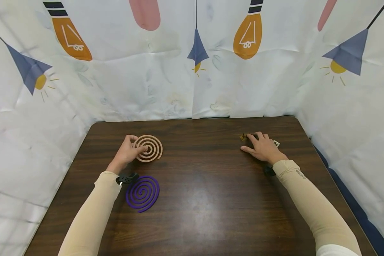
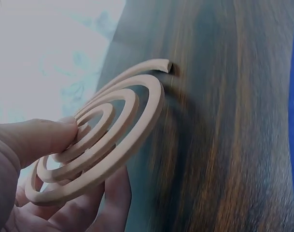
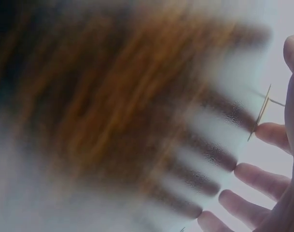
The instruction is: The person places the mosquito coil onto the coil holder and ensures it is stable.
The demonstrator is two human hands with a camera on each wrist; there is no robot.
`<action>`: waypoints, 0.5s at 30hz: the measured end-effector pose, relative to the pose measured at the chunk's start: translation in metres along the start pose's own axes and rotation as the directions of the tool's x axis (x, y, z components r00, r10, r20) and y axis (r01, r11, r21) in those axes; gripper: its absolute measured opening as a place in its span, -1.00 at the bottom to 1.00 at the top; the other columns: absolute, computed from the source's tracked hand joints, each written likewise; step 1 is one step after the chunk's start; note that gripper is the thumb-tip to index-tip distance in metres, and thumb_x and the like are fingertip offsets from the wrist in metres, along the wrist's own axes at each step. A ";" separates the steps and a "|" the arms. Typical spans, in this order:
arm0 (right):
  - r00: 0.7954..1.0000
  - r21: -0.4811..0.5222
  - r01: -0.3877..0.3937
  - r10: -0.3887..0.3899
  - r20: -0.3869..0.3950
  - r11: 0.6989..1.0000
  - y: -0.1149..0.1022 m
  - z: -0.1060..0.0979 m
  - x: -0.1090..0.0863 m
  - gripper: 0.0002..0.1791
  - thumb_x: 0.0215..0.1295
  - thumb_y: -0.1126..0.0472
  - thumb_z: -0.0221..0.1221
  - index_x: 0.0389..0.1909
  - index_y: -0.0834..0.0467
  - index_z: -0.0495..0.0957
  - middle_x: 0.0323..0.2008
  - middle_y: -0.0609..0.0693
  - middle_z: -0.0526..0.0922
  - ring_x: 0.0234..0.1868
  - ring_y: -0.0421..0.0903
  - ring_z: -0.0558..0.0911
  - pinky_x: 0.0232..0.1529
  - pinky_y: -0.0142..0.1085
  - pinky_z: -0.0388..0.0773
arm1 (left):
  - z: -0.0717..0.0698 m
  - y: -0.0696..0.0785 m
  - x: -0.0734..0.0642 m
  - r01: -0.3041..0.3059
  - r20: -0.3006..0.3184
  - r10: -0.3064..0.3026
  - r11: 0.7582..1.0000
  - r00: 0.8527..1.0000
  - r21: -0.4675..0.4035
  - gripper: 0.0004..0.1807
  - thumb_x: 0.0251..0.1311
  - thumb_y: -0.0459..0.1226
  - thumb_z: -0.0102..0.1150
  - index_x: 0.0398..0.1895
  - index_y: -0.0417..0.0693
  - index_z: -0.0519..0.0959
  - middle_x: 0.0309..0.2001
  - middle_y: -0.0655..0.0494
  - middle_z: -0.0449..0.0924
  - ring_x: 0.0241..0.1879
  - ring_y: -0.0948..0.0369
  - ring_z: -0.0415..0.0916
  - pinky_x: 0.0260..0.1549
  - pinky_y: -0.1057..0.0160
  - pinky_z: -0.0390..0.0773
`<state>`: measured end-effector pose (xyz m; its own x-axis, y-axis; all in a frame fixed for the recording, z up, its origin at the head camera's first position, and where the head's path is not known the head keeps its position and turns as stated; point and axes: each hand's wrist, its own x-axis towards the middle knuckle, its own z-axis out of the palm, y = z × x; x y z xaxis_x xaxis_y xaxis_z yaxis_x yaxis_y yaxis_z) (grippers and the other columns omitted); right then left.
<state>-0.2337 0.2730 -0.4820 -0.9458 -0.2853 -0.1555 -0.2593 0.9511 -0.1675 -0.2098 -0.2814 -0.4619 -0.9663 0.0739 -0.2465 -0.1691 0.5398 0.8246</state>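
Observation:
My left hand (image 1: 127, 152) pinches a tan mosquito coil (image 1: 159, 149) near the back left of the table, thumb over its inner rings and fingers beneath. In the left wrist view the coil (image 2: 149, 104) is tilted, with its outer end above the wood. A purple mosquito coil (image 1: 156, 193) lies flat nearer the front, by the left wrist. At the back right, my right hand (image 1: 263, 146) is spread with its fingertips down on the table. Beside its index fingertip is a small gold metal piece (image 1: 243, 137), seen edge-on as a thin strip (image 3: 263, 113) in the right wrist view.
The dark wood table (image 1: 204, 170) has a glossy top. A small black-and-white item (image 1: 276, 143) shows partly behind the right hand. White patterned cloth (image 1: 166, 81) hangs behind the table and along both sides.

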 end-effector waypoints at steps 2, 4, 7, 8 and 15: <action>1.000 0.005 0.004 -0.004 -0.004 1.000 0.000 0.000 -0.001 -0.09 0.52 -0.39 -0.04 0.61 0.16 0.15 0.50 0.44 0.16 0.45 0.50 0.24 0.38 0.44 0.28 | 0.001 0.001 0.000 -0.007 0.008 0.007 0.999 1.000 -0.046 -0.14 0.46 -0.11 0.24 0.53 -0.24 -0.08 -0.13 -0.17 0.72 -0.34 0.15 0.70 -0.25 0.11 0.74; 1.000 0.011 0.005 -0.005 -0.005 1.000 -0.001 0.001 -0.002 -0.09 0.52 -0.39 -0.03 0.61 0.16 0.15 0.50 0.44 0.16 0.45 0.51 0.24 0.38 0.45 0.27 | 0.002 0.002 0.000 -0.009 0.015 0.010 0.997 1.000 -0.077 -0.11 0.46 -0.12 0.24 0.56 -0.24 -0.10 -0.18 -0.14 0.76 -0.36 0.17 0.72 -0.25 0.11 0.77; 1.000 0.013 0.005 -0.005 -0.006 1.000 -0.001 0.002 -0.003 -0.09 0.51 -0.39 -0.04 0.61 0.16 0.15 0.50 0.44 0.16 0.45 0.51 0.25 0.38 0.45 0.27 | 0.003 0.003 -0.002 0.000 0.012 0.001 0.995 1.000 -0.095 -0.09 0.46 -0.11 0.24 0.61 -0.22 -0.07 -0.19 -0.06 0.74 -0.35 0.23 0.71 -0.24 0.16 0.77; 1.000 0.011 0.005 -0.005 -0.006 1.000 -0.001 0.002 -0.003 -0.09 0.51 -0.40 -0.04 0.61 0.16 0.15 0.50 0.44 0.16 0.44 0.50 0.25 0.38 0.45 0.27 | 0.004 0.004 -0.002 0.004 0.011 -0.002 0.995 1.000 -0.095 -0.11 0.46 -0.10 0.24 0.62 -0.22 -0.03 -0.18 -0.05 0.73 -0.34 0.26 0.71 -0.24 0.19 0.77; 1.000 0.014 0.003 -0.003 -0.009 1.000 -0.002 0.004 -0.004 -0.04 0.47 -0.45 -0.04 0.61 0.14 0.14 0.51 0.43 0.16 0.46 0.50 0.24 0.37 0.45 0.27 | 0.006 0.004 -0.004 0.014 0.015 -0.012 0.990 1.000 -0.138 -0.30 0.46 -0.10 0.24 0.52 -0.19 0.25 -0.02 -0.08 0.65 -0.26 0.36 0.70 -0.20 0.29 0.74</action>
<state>-0.2287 0.2722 -0.4851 -0.9466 -0.2874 -0.1460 -0.2600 0.9484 -0.1813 -0.2057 -0.2746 -0.4604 -0.9612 0.0803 -0.2638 -0.2074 0.4202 0.8834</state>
